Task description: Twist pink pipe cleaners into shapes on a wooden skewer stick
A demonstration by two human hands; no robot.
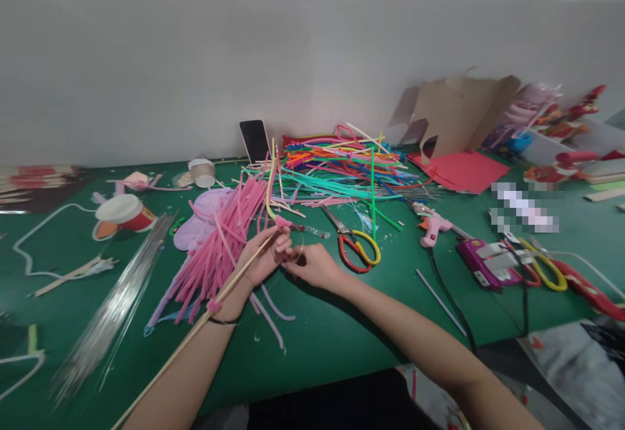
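Slanting away rightward — pale stick (188, 339)

Your stick (193, 331) shows smooth, bare wood, and look, your pink pipe cleaners (225, 240) are all matt fuzz! Bright metallic gloss runs down your wire bundle (113, 306), your scissors (346, 230) flash metal blades (336, 219) and smooth plastic handles (341, 247), and that cardboard (461, 111) is plain and matt.

Left hand (263, 259): holds a long, thin, tan wooden stick (176, 354) with a fuzzy pink tuft (282, 221) near its upper end.
Right hand (315, 266): fingertips bunch close beside the left hand.
Green tabletop (336, 345): a bundle of fuzzy pink strips (222, 242) lies left, red-and-yellow-handled metal scissors (346, 231) right.
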